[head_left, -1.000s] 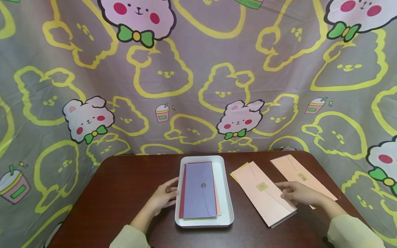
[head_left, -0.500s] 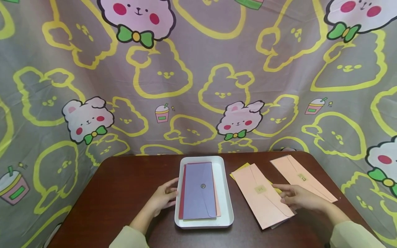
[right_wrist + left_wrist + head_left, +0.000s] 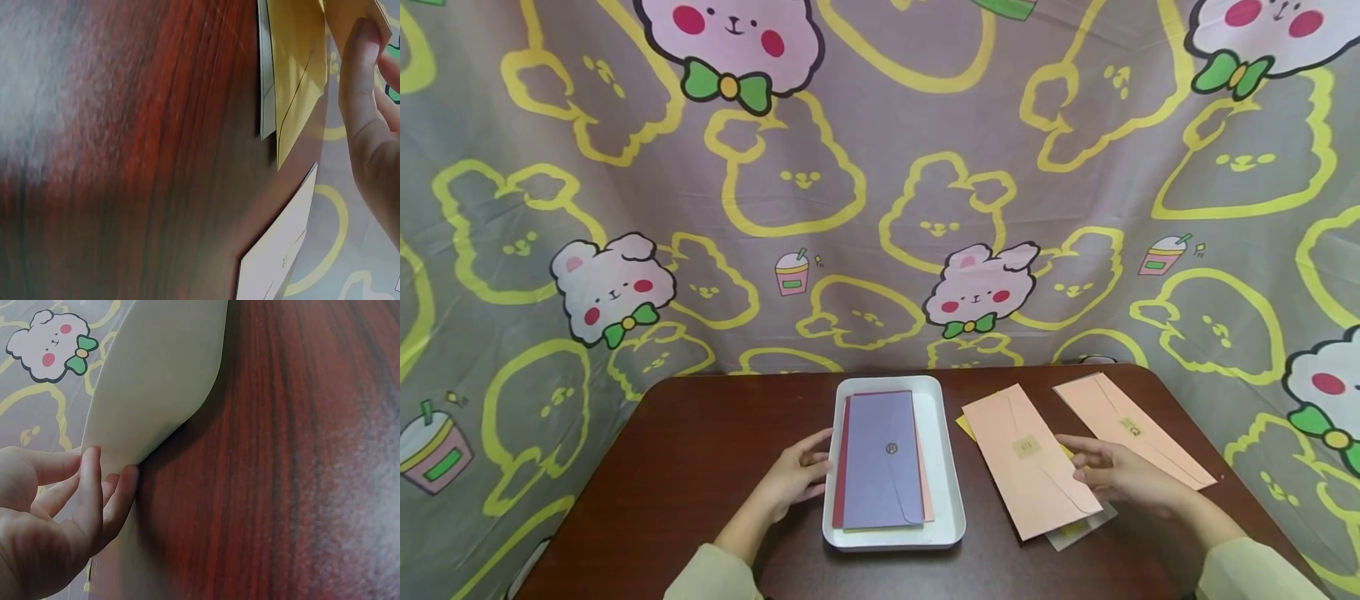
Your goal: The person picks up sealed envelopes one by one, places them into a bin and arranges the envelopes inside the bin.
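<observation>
My right hand (image 3: 1123,475) pinches the right edge of a pale pink envelope (image 3: 1011,492) with a square label. In the right wrist view, the thumb lies on that envelope's face, above a yellow envelope (image 3: 299,69). A grey-white envelope (image 3: 1078,527) shows beneath them. On the left, my left hand (image 3: 793,475) rests its bent fingertips against the outer wall of a white tray (image 3: 951,492). The left wrist view shows those fingertips along the tray's side (image 3: 156,381) and lower edge. Inside the tray lie a lilac envelope (image 3: 880,467) on top, with red, yellow and pink edges under it.
Another pink envelope (image 3: 1138,433) lies slanted at the right rear, with a label at its middle. The dark red-brown table (image 3: 715,433) has rounded back corners. A patterned cloth (image 3: 880,333) hangs right behind its back edge.
The right hand has raised the pink envelope and shifted it slightly left, uncovering more of the yellow and grey-white envelopes below. The left hand and tray stay in place.
</observation>
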Tool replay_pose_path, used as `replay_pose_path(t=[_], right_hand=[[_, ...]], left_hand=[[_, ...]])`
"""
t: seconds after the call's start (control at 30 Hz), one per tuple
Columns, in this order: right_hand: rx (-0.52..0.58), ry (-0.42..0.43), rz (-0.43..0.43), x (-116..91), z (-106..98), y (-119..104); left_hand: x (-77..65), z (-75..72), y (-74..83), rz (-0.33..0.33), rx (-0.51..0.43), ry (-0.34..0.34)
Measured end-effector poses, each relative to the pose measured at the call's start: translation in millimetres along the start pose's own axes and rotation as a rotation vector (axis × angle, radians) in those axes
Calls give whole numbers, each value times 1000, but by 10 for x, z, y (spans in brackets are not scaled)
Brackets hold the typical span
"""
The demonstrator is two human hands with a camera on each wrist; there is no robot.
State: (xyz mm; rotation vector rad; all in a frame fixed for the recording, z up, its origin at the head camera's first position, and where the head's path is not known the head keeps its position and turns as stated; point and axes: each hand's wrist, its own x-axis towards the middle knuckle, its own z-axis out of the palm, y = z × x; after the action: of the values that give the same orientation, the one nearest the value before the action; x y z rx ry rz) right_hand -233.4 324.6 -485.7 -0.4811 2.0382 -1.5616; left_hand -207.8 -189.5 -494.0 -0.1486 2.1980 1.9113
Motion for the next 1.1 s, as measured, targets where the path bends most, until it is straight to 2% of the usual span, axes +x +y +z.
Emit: replay_pose_path(t=[0.3,0.57,0.8,1.1], right_hand=[[52,60,-20,8,89,-58],[38,166,37,39,295,-156],[84,137,-12,96,362,-282],[135,153,-45,135,536,-414]], left_hand=[[0,-11,-12,1,2,-2],[-5,-13,-15,-8,20,7],[-10,-25,-33,-8,21,2],[-26,-30,-26,-7,25,-11]])
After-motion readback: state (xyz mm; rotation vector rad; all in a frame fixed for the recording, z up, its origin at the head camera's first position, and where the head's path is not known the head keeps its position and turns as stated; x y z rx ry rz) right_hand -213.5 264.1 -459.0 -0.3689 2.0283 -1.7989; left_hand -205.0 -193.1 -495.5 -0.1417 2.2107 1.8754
